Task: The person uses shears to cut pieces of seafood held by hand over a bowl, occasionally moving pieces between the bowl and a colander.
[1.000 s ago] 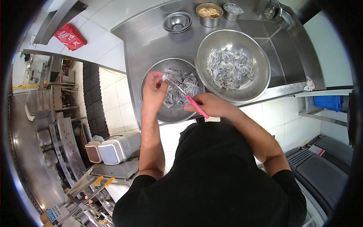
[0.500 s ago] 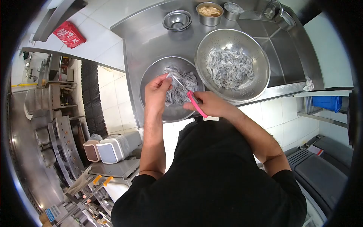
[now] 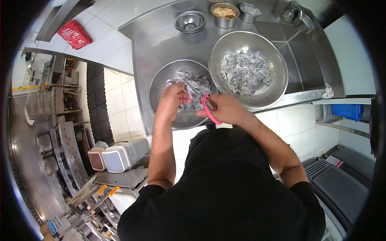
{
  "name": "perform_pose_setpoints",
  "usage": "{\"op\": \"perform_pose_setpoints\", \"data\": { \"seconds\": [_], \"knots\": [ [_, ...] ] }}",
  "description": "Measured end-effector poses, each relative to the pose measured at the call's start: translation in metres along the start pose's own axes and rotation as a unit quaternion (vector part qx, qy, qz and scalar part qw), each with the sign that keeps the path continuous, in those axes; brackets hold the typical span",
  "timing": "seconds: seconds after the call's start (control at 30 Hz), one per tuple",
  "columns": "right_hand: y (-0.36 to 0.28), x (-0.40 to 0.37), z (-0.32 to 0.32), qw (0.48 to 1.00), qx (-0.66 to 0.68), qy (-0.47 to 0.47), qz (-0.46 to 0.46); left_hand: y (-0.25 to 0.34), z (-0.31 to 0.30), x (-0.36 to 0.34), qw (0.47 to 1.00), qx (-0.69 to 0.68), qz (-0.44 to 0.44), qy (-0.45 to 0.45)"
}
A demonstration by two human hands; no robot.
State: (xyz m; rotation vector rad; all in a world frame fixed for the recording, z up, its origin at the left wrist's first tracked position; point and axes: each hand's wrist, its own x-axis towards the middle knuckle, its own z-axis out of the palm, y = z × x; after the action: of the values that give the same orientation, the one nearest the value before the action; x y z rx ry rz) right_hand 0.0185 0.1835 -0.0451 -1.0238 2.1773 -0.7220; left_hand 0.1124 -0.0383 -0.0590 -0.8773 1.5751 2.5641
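Note:
In the head view my right hand (image 3: 230, 109) grips a pair of scissors with pink handles (image 3: 208, 111). Their metal blades point up and left over a steel bowl (image 3: 155, 102). Inside lie limp grey-white strips (image 3: 201, 83) that look like raw seafood. My left hand (image 3: 173, 98) reaches into the bowl from the left, fingers curled and pinching one of the pale strips close to the scissor tips. A large perforated colander (image 3: 277, 78) stands just right of the bowl, with a heap of similar strips (image 3: 245, 74) in it.
Behind the bowl, nested steel bowls (image 3: 189, 22) sit on the steel counter (image 3: 150, 44). Near them are a pot of yellowish pieces (image 3: 225, 15) and a smaller steel container (image 3: 249, 13). A sink basin (image 3: 303, 60) lies right; a red packet (image 3: 74, 35) lies at far left.
My left hand has lowered into the bowl, its fingers now among the strips. The scissors have turned slightly, while my right hand stays nearly in place.

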Motion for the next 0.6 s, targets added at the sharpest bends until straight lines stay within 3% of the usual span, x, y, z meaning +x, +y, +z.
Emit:
{"op": "perform_pose_setpoints", "data": {
  "seconds": [0.1, 0.2, 0.5, 0.6],
  "knots": [
    [0.0, -0.001, 0.0, 1.0, 0.002, -0.007, 0.007, -0.012, -0.001, 0.002, 0.997, 0.068, 0.046, 0.007],
    [-0.002, -0.003, -0.003, 0.999, 0.022, -0.018, 0.023, -0.013, 0.004, -0.001, 0.994, 0.044, 0.097, -0.01],
    [-0.005, -0.005, -0.005, 0.997, 0.055, -0.043, 0.039, -0.013, 0.008, -0.002, 0.979, 0.134, 0.139, 0.06],
    [-0.003, -0.003, -0.003, 0.999, 0.03, -0.023, 0.03, -0.01, 0.009, -0.004, 0.974, 0.181, 0.132, 0.037]
  ]
}}
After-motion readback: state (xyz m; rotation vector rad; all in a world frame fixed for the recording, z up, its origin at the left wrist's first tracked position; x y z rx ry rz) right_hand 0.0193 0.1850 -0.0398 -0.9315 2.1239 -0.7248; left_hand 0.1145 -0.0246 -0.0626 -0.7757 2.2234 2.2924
